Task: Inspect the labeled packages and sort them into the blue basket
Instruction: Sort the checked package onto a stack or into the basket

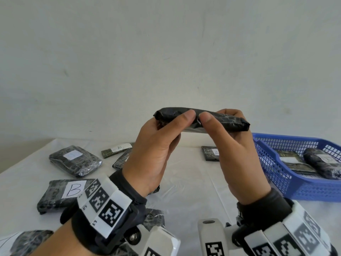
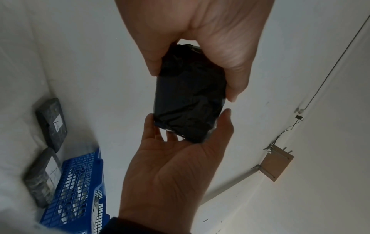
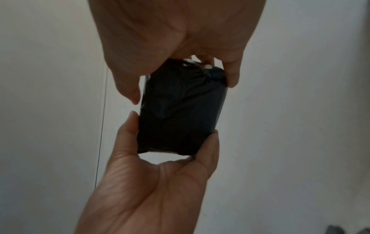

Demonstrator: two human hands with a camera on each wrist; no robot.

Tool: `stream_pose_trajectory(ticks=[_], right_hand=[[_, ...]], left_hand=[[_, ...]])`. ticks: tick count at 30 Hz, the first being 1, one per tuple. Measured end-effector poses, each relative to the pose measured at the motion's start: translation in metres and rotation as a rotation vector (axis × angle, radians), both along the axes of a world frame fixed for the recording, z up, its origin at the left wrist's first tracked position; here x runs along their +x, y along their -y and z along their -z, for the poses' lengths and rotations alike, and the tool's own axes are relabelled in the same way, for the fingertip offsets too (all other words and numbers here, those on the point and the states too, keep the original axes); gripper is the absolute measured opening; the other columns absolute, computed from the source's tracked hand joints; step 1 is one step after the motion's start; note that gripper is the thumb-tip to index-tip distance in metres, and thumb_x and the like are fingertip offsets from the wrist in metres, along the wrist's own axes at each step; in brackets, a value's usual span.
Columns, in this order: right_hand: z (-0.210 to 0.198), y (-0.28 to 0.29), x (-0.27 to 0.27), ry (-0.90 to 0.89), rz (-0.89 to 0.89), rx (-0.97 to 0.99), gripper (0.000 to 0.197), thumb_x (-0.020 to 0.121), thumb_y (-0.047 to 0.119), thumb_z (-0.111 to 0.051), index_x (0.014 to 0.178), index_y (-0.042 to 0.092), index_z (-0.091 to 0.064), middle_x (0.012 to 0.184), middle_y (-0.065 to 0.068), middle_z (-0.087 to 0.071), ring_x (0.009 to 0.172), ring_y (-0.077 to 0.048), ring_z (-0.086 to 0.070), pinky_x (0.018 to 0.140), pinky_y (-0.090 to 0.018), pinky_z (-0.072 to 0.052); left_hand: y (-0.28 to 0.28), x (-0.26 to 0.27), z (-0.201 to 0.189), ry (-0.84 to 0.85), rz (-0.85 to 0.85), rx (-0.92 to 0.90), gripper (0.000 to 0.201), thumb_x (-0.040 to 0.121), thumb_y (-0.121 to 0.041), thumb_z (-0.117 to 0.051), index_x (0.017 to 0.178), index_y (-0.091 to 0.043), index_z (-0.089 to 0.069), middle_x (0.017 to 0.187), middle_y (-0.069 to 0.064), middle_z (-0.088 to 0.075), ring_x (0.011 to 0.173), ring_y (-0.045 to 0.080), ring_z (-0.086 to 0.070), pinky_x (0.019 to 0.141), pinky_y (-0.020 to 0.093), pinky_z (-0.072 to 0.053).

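Observation:
I hold a black wrapped package (image 1: 228, 122) up in front of the wall, level and edge-on to the head view. My left hand (image 1: 174, 120) grips its left end and my right hand (image 1: 218, 119) grips its right end, thumbs nearly meeting on the near side. The left wrist view shows the package (image 2: 190, 102) from below between the left hand (image 2: 189, 125) and right hand (image 2: 193, 85). In the right wrist view its dark face (image 3: 180, 110) shows no label, pinched by the right hand (image 3: 174, 126) and left hand (image 3: 183, 93). The blue basket (image 1: 304, 189) stands at the right.
Two packages (image 1: 323, 163) lie in the basket. On the white table (image 1: 184, 182) lie a package marked B (image 1: 62, 193), another wrapped one (image 1: 75, 161), a thin B package (image 1: 118, 149) and one marked A (image 1: 211, 153). More packages lie at the near left edge.

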State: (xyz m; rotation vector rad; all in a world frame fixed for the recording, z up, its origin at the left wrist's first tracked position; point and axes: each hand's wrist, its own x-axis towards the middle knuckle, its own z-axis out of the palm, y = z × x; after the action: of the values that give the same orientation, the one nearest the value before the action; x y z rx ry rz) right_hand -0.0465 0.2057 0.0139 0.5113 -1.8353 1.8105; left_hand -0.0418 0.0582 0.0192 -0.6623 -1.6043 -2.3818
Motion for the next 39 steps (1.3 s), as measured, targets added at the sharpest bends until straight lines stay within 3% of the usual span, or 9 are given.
stream_pose_trajectory(ticks=[3,8,13,15,17,20,24,28,39], right_hand=[[-0.002,-0.002,0.001,0.022,0.034,0.048,0.051,0.081,0.065,-0.067,0.103,0.020,-0.060,0.099,-0.005,-0.069,0.093,-0.017,-0.066,0.082,-0.028,-0.055],[-0.004,-0.009,0.000,0.088,-0.055,-0.012,0.033,0.080,0.071,-0.050,0.085,0.039,-0.058,0.088,0.017,-0.059,0.100,-0.011,-0.058,0.112,-0.057,-0.045],[-0.006,-0.019,-0.001,0.111,-0.083,0.078,0.047,0.097,0.069,-0.040,0.102,0.027,-0.059,0.112,0.017,-0.072,0.122,-0.007,-0.060,0.109,-0.035,-0.044],[-0.007,-0.020,0.002,0.124,-0.033,0.160,0.057,0.105,0.068,-0.032,0.125,0.016,-0.045,0.123,0.039,-0.047,0.123,0.013,-0.036,0.094,-0.011,-0.042],[-0.009,-0.020,0.003,0.112,0.036,0.200,0.057,0.104,0.060,-0.030,0.124,0.011,-0.052,0.120,0.025,-0.055,0.117,0.011,-0.046,0.078,-0.003,-0.043],[-0.010,-0.012,0.002,0.142,0.070,0.160,0.065,0.101,0.061,-0.036,0.105,0.005,-0.068,0.101,-0.010,-0.076,0.095,-0.020,-0.072,0.077,-0.023,-0.056],[-0.008,-0.004,0.004,0.128,0.069,0.088,0.058,0.092,0.065,-0.045,0.101,0.011,-0.065,0.096,-0.012,-0.073,0.094,-0.026,-0.072,0.085,-0.041,-0.060],[-0.008,0.001,0.006,0.105,0.102,0.087,0.055,0.088,0.065,-0.052,0.090,0.011,-0.065,0.087,-0.013,-0.073,0.088,-0.028,-0.073,0.084,-0.054,-0.061],[-0.009,-0.001,0.005,0.133,0.087,0.097,0.033,0.090,0.042,-0.075,0.107,0.014,-0.074,0.096,0.000,-0.081,0.091,-0.014,-0.078,0.085,-0.045,-0.065]], left_hand=[[0.002,0.000,-0.001,0.077,-0.010,0.072,0.017,0.081,-0.040,-0.069,0.076,-0.030,-0.082,0.088,-0.010,-0.075,0.095,0.006,-0.065,0.108,0.033,-0.048],[0.005,-0.001,-0.004,0.187,-0.020,0.166,0.022,0.081,-0.048,-0.073,0.080,-0.027,-0.081,0.094,-0.001,-0.071,0.098,0.014,-0.064,0.106,0.036,-0.053],[0.011,-0.006,-0.003,0.276,-0.042,0.168,0.060,0.077,-0.052,-0.074,0.122,-0.012,-0.071,0.103,0.008,-0.064,0.098,0.020,-0.061,0.104,0.041,-0.055],[0.015,-0.009,-0.002,0.308,-0.032,0.037,0.070,0.081,-0.064,-0.069,0.130,-0.013,-0.068,0.107,0.007,-0.066,0.101,0.020,-0.061,0.108,0.042,-0.053],[0.015,-0.011,0.002,0.329,-0.033,-0.145,0.077,0.079,-0.081,-0.055,0.130,-0.026,-0.068,0.118,-0.004,-0.070,0.117,0.015,-0.060,0.116,0.041,-0.041],[0.008,-0.011,0.007,0.232,-0.107,-0.229,0.084,0.078,-0.093,-0.042,0.137,-0.036,-0.063,0.138,-0.013,-0.066,0.136,0.007,-0.053,0.122,0.044,-0.028],[0.002,-0.007,0.008,0.061,-0.235,-0.213,0.059,0.102,-0.062,-0.046,0.120,-0.013,-0.072,0.115,0.004,-0.077,0.112,0.018,-0.072,0.105,0.045,-0.052],[0.001,-0.003,0.007,0.003,-0.329,-0.205,0.041,0.096,-0.048,-0.060,0.104,-0.012,-0.075,0.101,0.004,-0.080,0.100,0.019,-0.076,0.100,0.050,-0.056],[0.000,-0.002,0.008,0.065,-0.192,-0.195,0.027,0.101,-0.034,-0.060,0.114,-0.015,-0.074,0.106,0.006,-0.079,0.103,0.023,-0.076,0.098,0.053,-0.057]])
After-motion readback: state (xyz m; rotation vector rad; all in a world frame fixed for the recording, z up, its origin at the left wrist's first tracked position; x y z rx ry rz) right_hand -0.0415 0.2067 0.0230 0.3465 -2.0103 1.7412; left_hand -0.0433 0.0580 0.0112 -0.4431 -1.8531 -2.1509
